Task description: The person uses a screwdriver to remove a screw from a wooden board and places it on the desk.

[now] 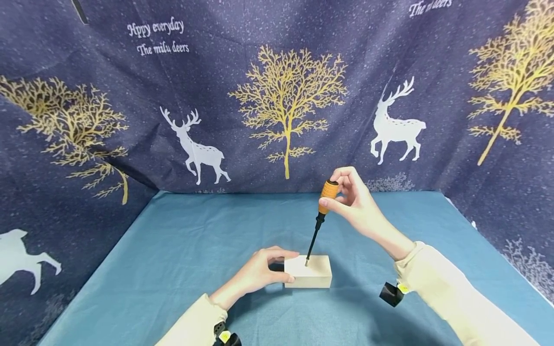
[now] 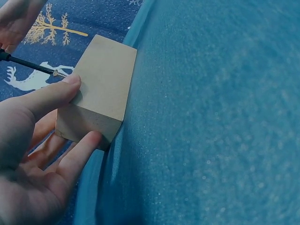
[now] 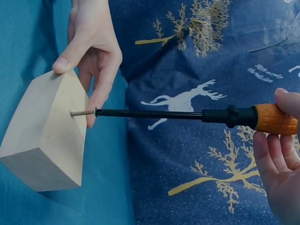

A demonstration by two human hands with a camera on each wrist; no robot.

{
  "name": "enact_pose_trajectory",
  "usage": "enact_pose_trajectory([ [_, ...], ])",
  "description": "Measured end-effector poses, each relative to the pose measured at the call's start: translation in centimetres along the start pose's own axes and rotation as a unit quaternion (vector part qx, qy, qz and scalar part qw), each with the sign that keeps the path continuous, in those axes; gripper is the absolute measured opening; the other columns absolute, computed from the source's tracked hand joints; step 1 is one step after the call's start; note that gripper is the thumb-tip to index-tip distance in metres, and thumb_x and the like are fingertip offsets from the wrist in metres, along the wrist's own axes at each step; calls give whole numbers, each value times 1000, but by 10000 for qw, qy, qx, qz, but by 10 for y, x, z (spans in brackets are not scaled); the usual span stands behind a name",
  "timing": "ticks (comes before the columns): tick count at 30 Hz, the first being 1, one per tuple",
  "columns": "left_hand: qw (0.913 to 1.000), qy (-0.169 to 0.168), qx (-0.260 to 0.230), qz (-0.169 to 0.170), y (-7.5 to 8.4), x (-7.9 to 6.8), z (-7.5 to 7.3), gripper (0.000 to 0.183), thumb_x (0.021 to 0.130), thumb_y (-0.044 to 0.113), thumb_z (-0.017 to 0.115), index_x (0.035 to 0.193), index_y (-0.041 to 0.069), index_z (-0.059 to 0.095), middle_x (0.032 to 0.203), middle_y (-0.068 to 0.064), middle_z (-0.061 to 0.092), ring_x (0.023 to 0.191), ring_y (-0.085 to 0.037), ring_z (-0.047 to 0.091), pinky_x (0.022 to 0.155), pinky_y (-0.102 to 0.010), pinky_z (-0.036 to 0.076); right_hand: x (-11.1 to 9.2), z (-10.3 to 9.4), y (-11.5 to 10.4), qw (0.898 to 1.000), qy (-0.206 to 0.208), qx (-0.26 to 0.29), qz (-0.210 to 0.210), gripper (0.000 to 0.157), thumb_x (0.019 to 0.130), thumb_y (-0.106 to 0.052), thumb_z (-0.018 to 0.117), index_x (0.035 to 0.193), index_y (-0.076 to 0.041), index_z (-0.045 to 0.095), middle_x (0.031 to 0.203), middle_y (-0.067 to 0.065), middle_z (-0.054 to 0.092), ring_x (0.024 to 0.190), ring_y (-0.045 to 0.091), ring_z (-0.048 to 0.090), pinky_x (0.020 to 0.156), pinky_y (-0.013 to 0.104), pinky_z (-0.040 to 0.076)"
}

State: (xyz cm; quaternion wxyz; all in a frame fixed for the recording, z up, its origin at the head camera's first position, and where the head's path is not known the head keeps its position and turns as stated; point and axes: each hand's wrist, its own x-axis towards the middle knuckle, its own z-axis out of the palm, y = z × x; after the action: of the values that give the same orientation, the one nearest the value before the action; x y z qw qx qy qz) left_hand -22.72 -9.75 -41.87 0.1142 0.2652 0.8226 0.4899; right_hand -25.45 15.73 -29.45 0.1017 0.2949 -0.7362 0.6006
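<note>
A pale wooden block (image 1: 308,280) lies on the blue cloth, and a screw (image 3: 82,113) stands partly sunk in its top face. My left hand (image 1: 262,270) grips the block's left end between thumb and fingers. With my right hand (image 1: 356,203) I hold a screwdriver (image 1: 329,191) by its orange handle, fingers and thumb around the grip. Its black shaft slants down to the left, and the tip meets the screw head, as the right wrist view shows. In the left wrist view the block (image 2: 105,77) hides part of the screw.
Blue cloth (image 1: 195,240) covers the table. Behind it hangs a dark blue curtain (image 1: 259,29) printed with white deer and golden trees. A small black device (image 1: 391,294) is strapped at the right wrist, another (image 1: 228,336) at the left.
</note>
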Motion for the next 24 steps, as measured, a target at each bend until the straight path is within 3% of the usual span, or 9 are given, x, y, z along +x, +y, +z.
enact_pose_trajectory([
  [5, 10000, -40, -3, -49, 1, 0, -1, 49, 77, 35, 76, 124, 29, 61, 121, 6, 59, 113, -16, 58, 99, -36, 47, 0, -3, -1, 9998, -176, 91, -87, 40, 85, -2, 66, 113, -14, 41, 98, 2, 53, 87, 13, 59, 72, 24, 53],
  [12, 10000, -32, 57, -16, 1, 0, -3, 49, 77, 36, 75, 124, 30, 61, 122, 7, 59, 113, -16, 58, 99, -36, 47, 0, -3, -1, 9906, -912, 862, -539, 31, 94, 3, 47, 122, -8, 36, 124, 14, 56, 115, 22, 57, 88, 30, 53],
  [16, 10000, -30, -4, -51, 2, 0, -2, 49, 77, 35, 75, 124, 29, 61, 121, 7, 59, 113, -17, 58, 98, -37, 47, 0, 2, 0, 9976, -395, 456, -331, 35, 91, -1, 56, 114, -16, 36, 109, 4, 53, 94, 12, 56, 73, 22, 51],
  [19, 10000, -37, -26, -20, 2, -1, -2, 50, 77, 34, 76, 124, 27, 61, 120, 5, 59, 113, -17, 58, 98, -37, 47, 0, 3, 0, 9999, -19, 104, -72, 40, 87, -4, 64, 110, -20, 36, 95, 0, 45, 76, 12, 48, 61, 22, 46],
  [24, 10000, -18, -27, 21, 2, -1, -1, 50, 77, 33, 76, 124, 26, 62, 121, 6, 60, 113, -17, 59, 99, -36, 47, -1, 3, -1, 9999, 104, 24, 87, 44, 84, -4, 67, 114, -17, 37, 95, 3, 46, 74, 14, 55, 67, 22, 51],
])
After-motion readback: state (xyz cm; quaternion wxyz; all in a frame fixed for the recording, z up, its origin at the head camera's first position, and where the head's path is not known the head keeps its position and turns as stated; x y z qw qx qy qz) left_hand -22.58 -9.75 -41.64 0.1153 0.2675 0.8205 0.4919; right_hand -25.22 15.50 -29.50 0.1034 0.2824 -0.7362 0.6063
